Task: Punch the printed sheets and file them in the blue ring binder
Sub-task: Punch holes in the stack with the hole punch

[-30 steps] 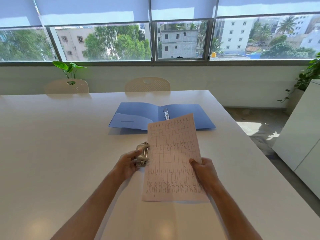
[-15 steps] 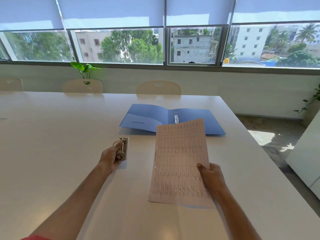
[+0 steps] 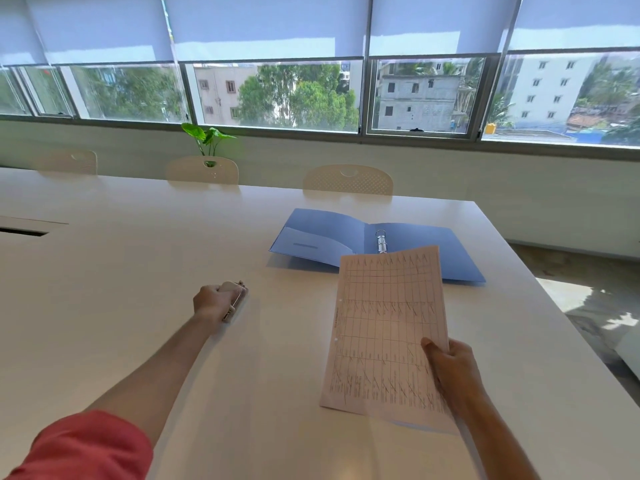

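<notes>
My right hand [image 3: 450, 367] grips the printed sheets [image 3: 384, 327] by their lower right edge and holds them tilted above the table; two punched holes show on their left edge. The blue ring binder [image 3: 429, 249] lies open flat beyond the sheets, its metal rings [image 3: 381, 241] at the spine. Off to the left, my left hand [image 3: 213, 301] holds the metal hole punch [image 3: 237, 296] down on the white table [image 3: 121, 289], well apart from the sheets.
Three pale chairs [image 3: 348, 180] stand along the table's far side under the windows, with a green plant [image 3: 207, 138] behind one. The table's right edge drops to the floor. A cable slot [image 3: 20, 230] is at the far left.
My left hand has pulled the hole punch away from the sheets and carried it leftward across the table. The right hand keeps the sheets; the view has swung left.
</notes>
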Tool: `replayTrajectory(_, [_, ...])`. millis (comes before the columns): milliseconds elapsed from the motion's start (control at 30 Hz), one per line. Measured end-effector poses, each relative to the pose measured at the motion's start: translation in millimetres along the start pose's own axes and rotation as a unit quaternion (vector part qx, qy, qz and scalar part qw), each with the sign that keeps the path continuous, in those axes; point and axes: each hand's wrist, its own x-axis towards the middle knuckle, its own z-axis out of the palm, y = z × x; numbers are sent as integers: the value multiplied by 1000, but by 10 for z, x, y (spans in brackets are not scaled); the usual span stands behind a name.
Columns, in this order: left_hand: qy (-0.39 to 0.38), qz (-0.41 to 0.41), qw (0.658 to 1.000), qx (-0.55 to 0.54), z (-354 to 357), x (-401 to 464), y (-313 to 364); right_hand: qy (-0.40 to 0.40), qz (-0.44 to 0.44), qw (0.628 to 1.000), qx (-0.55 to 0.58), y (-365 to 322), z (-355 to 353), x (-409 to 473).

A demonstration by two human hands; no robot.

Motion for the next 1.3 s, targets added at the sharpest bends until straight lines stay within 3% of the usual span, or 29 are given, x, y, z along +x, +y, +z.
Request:
replayTrajectory(433, [14,-58,997,57,118,161,-74,-14,-8,1000,26,-52,-1,-65])
replayTrajectory(900, [65,-54,985,148,193,178,-109,-21,-10,999,24,19,-5,-19])
replayTrajectory(967, [103,-16,978,179,215,78,-39,-24,-8,999,33,20,-9,-15])
replayTrajectory(1067, [148,134,968,150,318,-125,124,-34,-8,998,53,-11,-23,-13])
replayTrajectory(1133, [106,218,968,72,446,-311,215,-47,-12,997,67,-41,-31,-28])
replayTrajectory(1200, [23,252,967,-11,588,-562,276,-61,-19,995,79,-54,-54,-40])
replayTrajectory(1300, [-184,245,948,-82,722,-1029,376,-73,-45,993,86,-100,-96,-70])
